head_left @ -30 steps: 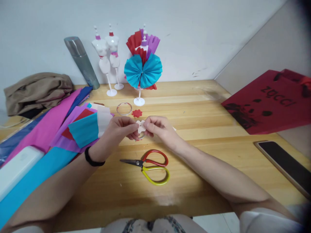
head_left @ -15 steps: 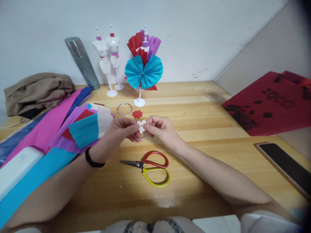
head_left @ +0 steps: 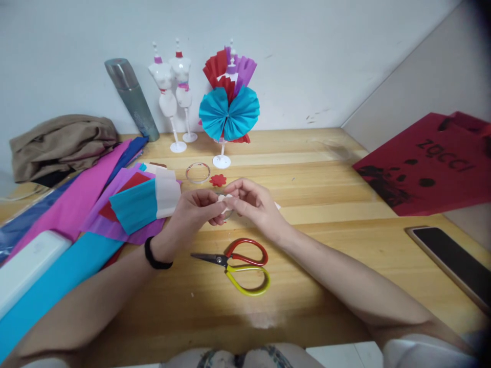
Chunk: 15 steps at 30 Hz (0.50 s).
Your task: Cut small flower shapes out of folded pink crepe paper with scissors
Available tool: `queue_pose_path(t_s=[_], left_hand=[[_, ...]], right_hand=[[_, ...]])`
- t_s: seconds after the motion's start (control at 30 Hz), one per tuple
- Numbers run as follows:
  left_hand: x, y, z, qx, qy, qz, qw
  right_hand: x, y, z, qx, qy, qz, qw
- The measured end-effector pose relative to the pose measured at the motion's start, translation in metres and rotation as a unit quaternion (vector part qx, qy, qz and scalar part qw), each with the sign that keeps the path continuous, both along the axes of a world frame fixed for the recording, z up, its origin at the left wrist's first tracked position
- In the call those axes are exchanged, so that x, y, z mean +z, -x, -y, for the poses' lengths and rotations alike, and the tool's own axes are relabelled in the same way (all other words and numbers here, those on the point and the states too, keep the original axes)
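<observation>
Between my two hands is a small white paper flower (head_left: 223,199), largely covered by the fingers. My left hand (head_left: 201,205) pinches its left side with thumb and forefinger, and my right hand (head_left: 251,202) is closed on its right side, thumb on top. Just beyond the fingertips a red paper flower (head_left: 218,180) lies flat on the wooden table (head_left: 307,286). Scissors with one red and one yellow handle (head_left: 251,268) rest nearer to me, blades pointing left. Part of a round rim shows beneath my hands; what it belongs to is hidden.
At the back stand white mannequins (head_left: 168,105), one dressed in pleated blue, red and purple paper (head_left: 230,113). A ring of tape (head_left: 198,173) lies before them. Coloured paper sheets (head_left: 134,207), a bottle (head_left: 132,99) and brown cloth (head_left: 63,143) are left; a red bag (head_left: 425,163) and phone (head_left: 452,260) right.
My left hand has shifted slightly right, closer to my right hand. The white flower has tilted and is more covered by the fingers. The scissors stay in place.
</observation>
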State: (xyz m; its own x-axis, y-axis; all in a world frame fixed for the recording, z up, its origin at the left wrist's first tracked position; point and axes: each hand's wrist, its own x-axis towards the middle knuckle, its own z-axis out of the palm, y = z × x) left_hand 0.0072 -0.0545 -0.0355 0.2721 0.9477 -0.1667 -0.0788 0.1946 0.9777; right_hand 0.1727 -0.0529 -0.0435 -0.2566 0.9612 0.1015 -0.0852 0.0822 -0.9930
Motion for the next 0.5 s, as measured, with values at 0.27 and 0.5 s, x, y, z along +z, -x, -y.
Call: queue_pose_path(t_s=[0.27, 0.5], left_hand=[[0.0018, 0.0001, 0.0005, -0.024, 0.005, -0.033, 0.999], [0.0059, 0.0015, -0.0009, -0.035, 0.005, -0.042, 0.999]], right_hand=[[-0.0071, 0.0012, -0.0008, 0.009, -0.006, 0.003, 1.000], [-0.0011, -0.0035, -0.0033, 0.007, 0.017, 0.001, 1.000]])
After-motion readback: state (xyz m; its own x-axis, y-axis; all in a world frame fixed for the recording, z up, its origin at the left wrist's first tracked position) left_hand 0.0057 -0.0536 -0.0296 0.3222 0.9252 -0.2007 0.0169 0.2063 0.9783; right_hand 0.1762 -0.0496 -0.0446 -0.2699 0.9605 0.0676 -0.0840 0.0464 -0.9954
